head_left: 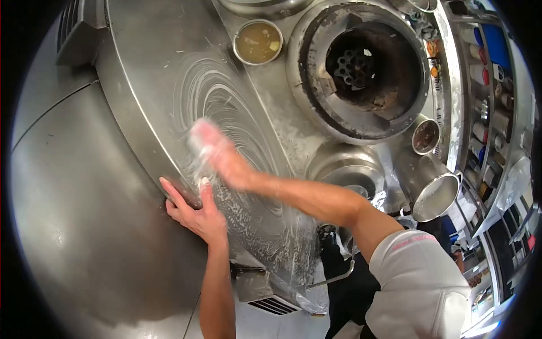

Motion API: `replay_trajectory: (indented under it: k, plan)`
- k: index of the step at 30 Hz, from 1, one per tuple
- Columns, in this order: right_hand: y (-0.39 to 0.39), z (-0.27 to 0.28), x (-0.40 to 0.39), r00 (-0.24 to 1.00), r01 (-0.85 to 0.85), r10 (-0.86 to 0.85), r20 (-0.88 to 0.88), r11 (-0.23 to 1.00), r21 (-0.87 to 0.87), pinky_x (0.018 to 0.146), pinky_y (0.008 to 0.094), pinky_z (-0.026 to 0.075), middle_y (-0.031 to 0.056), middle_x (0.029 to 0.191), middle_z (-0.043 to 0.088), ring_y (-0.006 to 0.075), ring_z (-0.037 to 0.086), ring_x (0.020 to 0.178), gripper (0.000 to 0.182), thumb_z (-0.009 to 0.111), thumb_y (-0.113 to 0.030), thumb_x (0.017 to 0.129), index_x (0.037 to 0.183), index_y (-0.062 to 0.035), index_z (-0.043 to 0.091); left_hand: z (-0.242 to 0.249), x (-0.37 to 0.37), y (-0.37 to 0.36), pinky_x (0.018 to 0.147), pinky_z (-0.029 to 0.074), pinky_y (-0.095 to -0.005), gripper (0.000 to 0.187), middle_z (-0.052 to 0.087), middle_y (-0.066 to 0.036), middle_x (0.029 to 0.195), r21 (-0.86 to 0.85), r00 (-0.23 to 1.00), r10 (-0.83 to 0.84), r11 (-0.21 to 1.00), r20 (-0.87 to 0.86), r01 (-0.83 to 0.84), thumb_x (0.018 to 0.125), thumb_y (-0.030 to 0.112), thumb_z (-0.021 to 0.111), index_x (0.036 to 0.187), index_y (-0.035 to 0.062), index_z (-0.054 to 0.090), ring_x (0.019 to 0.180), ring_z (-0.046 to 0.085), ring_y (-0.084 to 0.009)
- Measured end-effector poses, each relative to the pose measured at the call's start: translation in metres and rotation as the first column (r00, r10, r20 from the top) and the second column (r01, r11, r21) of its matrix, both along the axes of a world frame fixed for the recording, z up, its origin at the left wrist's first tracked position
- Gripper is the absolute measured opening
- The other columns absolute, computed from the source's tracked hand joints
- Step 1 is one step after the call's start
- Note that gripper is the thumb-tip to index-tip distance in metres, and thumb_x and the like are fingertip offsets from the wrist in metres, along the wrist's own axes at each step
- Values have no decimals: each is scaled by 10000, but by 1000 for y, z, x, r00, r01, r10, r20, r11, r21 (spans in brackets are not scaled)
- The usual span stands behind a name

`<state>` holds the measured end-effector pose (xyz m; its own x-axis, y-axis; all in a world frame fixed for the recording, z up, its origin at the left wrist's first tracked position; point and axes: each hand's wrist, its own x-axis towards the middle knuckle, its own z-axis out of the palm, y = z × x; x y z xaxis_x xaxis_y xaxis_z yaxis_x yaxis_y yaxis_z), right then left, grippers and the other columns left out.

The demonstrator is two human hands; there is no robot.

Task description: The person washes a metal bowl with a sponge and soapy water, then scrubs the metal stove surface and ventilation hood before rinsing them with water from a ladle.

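Observation:
My right hand [217, 152] is smeared by motion over the soapy steel surface [243, 118]. White suds cover its fingers, and I cannot make out whether it holds anything. Curved streaks of foam mark the metal around and above it. Just below, my left hand [197, 213] rests at the surface's rounded edge, thumb and fingers spread, holding nothing. Thicker, patchy foam lies to the right of my left hand.
A round burner [299, 73] with a dark open well stands at upper right. Near it are a bowl of cloudy brownish liquid [258, 44], a small metal cup [425, 136] and a tall pot [435, 195]. Shelves [490, 101] with containers line the far right.

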<state>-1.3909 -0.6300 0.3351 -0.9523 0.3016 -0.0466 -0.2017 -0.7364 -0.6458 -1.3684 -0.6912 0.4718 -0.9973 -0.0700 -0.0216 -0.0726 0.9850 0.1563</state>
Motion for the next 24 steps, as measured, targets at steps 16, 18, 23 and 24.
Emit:
replay_trajectory:
  k: [16,18,23,24]
  plan:
    - [-115,-176,222,178,-662,70,981,746,67,1113,435,386,232,1432,496,356,451,1362,480,364,-128,992,1455,-10,419,-3,-2,-6,1129,260,-439,761,308,-274,1476,43,999,-36,998,19,35,949,302,666,1561,89,267,1371,293,-373]
    - [-133,-136,247,35,-571,226,974,804,-166,1106,437,384,215,1408,521,337,489,1323,462,388,-137,992,1427,1,458,-1,2,-8,1096,295,-450,785,359,-294,1401,18,1000,-23,1000,-15,23,917,385,682,1556,139,298,1306,352,-390]
    - [-29,-32,12,888,-159,-101,448,848,506,1157,452,293,255,1470,412,336,372,1381,446,400,-241,1027,1381,24,466,-9,-6,-16,1054,367,-433,827,463,-327,1332,-29,998,-11,1000,-64,10,869,513,699,1537,161,361,1228,475,-400]
    - [-18,-2,7,904,-171,-60,424,857,487,1187,440,231,268,1522,323,355,278,1436,500,362,-260,1043,1438,46,377,-11,-4,-19,1054,367,-433,827,463,-327,1332,-22,998,-12,1000,-56,11,869,513,699,1537,161,361,1228,475,-400]
